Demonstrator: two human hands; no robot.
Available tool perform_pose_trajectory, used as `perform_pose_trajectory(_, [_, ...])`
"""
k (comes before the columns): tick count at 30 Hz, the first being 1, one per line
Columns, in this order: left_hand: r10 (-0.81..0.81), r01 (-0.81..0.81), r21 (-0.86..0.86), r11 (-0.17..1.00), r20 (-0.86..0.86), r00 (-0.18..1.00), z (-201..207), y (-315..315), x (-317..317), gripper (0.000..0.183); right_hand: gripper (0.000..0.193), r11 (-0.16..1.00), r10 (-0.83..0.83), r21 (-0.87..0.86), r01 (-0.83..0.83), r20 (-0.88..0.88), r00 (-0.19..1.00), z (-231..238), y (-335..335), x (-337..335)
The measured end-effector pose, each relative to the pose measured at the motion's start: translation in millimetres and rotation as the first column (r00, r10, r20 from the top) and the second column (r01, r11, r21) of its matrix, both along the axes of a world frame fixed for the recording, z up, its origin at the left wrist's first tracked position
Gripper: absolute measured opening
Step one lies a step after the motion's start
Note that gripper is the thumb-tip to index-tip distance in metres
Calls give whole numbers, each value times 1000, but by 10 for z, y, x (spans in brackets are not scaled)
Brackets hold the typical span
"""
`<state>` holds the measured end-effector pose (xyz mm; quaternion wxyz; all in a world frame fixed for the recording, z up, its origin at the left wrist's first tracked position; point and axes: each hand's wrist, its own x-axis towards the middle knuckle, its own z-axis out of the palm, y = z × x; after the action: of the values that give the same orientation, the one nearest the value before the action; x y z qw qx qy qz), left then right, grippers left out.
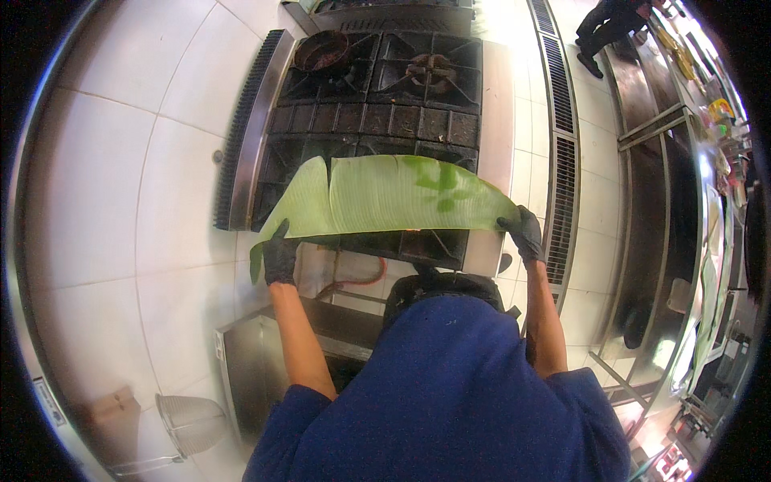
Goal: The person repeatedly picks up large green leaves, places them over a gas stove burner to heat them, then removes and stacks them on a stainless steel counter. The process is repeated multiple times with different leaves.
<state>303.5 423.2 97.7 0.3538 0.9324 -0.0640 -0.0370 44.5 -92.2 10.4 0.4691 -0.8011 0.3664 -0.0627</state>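
You hold a long green banana leaf [385,195] stretched flat between both hands, above the near edge of the gas stove [377,120]. Your left hand [280,255], in a black glove, is closed on the leaf's left end, where the blade is split and a strip hangs down past your fingers. Your right hand [526,233], also gloved in black, is closed on the leaf's right end, close to the stove's near right corner. The leaf spans almost the whole width of the stove and hides its front burners; a darker green patch shows on its right half. A small glow shows just under the leaf's near edge, right of the middle.

At the far left corner of the stove sits a round dark pan [321,51]. The far right burner [430,71] is bare. A steel counter [650,201] runs along your right side, and another person [610,24] stands at its far end. On the tiled floor to your left rests a wire mesh strainer [189,422], beside a steel bin [249,361] that stands below your left forearm.
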Motion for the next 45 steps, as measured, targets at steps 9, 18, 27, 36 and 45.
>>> perform_pose_trajectory(9, [-139,-445,-895,-44,-435,890,190,189,475,47,23,981,-146,130,142,21,989,78,48,-76])
perform_pose_trajectory(18, [-104,-446,-895,-1,-444,890,121,446,695,48,17,947,-264,222,234,119,957,141,105,-331])
perform_pose_trajectory(27, [285,-469,-501,727,-401,871,54,377,750,37,25,899,-368,326,292,201,908,10,41,-597])
perform_pose_trajectory(36, [-62,-396,-899,184,-413,909,115,406,820,43,26,877,-430,318,360,185,884,-8,-2,-714])
perform_pose_trajectory(45, [-164,-454,-867,204,-487,858,-225,359,951,44,24,824,-482,418,382,164,860,62,7,-770])
